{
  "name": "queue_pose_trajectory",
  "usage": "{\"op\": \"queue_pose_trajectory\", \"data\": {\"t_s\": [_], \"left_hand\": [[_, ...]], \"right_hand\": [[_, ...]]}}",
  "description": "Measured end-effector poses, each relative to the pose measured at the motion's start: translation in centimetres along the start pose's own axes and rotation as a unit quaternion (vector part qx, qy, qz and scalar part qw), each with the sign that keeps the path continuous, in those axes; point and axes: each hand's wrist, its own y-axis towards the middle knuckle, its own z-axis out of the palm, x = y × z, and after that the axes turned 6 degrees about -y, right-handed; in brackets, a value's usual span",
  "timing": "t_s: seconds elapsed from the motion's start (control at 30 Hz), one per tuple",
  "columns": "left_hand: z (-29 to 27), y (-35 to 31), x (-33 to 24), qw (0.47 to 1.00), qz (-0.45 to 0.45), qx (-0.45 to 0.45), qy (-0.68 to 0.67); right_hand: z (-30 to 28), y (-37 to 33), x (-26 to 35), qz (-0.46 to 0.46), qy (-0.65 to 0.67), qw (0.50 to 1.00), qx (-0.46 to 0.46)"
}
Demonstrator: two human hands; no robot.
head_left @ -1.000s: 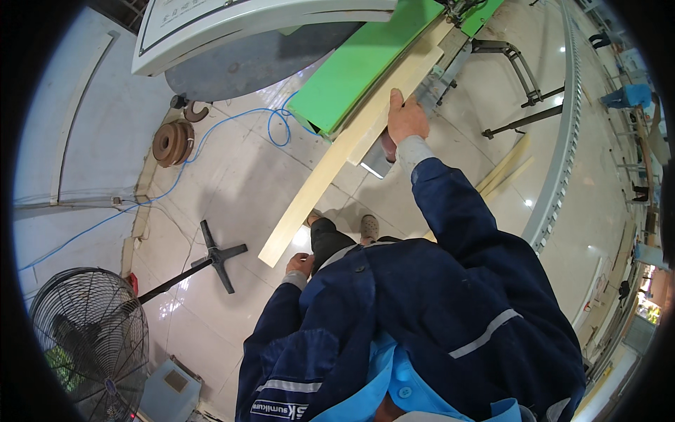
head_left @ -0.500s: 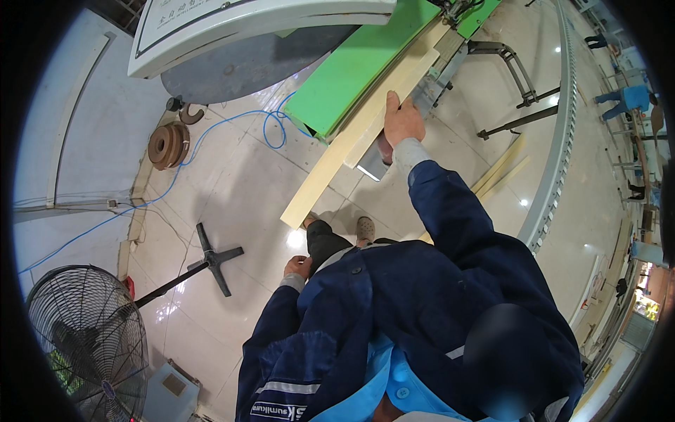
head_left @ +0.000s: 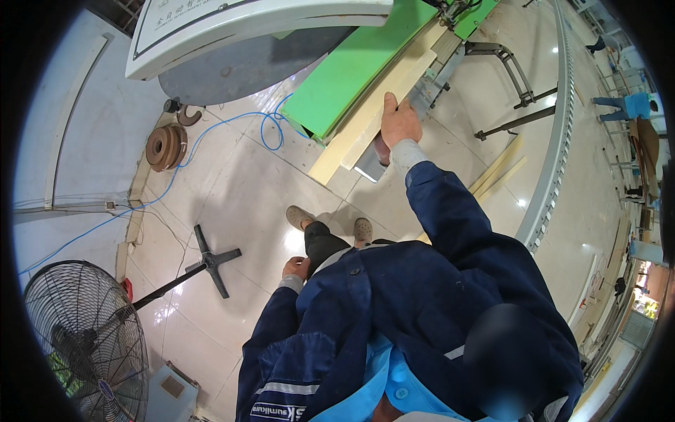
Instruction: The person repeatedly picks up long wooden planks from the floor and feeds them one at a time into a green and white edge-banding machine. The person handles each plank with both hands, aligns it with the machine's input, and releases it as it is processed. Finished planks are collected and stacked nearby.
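Observation:
A long pale wooden board (head_left: 343, 149) lies along the green machine (head_left: 355, 77), its near end jutting past the machine's end. Beside it runs a second, shorter pale strip (head_left: 365, 144). My right hand (head_left: 401, 125) rests against the right edge of the wood, thumb stretched forward and the other fingers loosely apart; their tips are partly hidden. Under that hand is a shiny metal plate (head_left: 369, 167). Low by my thigh hangs my left hand (head_left: 296, 267), fingers loosely bent, with nothing visible in it.
A black pedestal fan (head_left: 88, 337) stands at left, beside a cross-shaped base (head_left: 212, 261). Brown rings (head_left: 166, 146) and a blue hose (head_left: 232, 118) lie near the wall. Wood strips (head_left: 500, 167) lie on the floor right. A grey rail (head_left: 559, 133) and a distant person (head_left: 636, 105) are farther right.
The long board has slid forward and to the right along the machine, so less of it juts out and my left shoe shows. Both hands have hardly moved.

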Motion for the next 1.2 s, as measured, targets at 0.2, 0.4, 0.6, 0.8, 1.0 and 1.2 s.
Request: {"op": "queue_pose_trajectory", "data": {"t_s": [0.2, 0.4, 0.6, 0.8, 1.0, 1.2], "left_hand": [[0.0, 0.0, 0.3, 1.000, 0.017, -0.012, 0.008], [0.2, -0.6, 1.7, 0.998, -0.012, -0.028, -0.048], [0.2, -2.3, 4.3, 0.999, -0.005, -0.054, -0.005], [-2.0, 0.5, 7.0, 1.000, -0.006, 0.016, 0.016], [-4.4, 3.1, 9.9, 0.998, 0.050, 0.030, 0.007], [-4.9, 3.4, 19.6, 0.997, 0.082, -0.011, -0.010]], "right_hand": [[-0.2, -0.1, 0.1, 0.002, 0.001, 1.000, 0.010], [0.0, -0.1, 0.0, 0.004, 0.013, 1.000, -0.002], [-0.3, -0.2, 0.1, 0.013, 0.029, 0.999, 0.009], [-0.3, -0.3, 0.0, 0.032, 0.049, 0.998, 0.003], [0.6, 0.3, -0.1, 0.024, 0.064, 0.997, -0.034], [-0.2, 0.5, 1.1, 0.044, 0.083, 0.995, -0.027]]}}
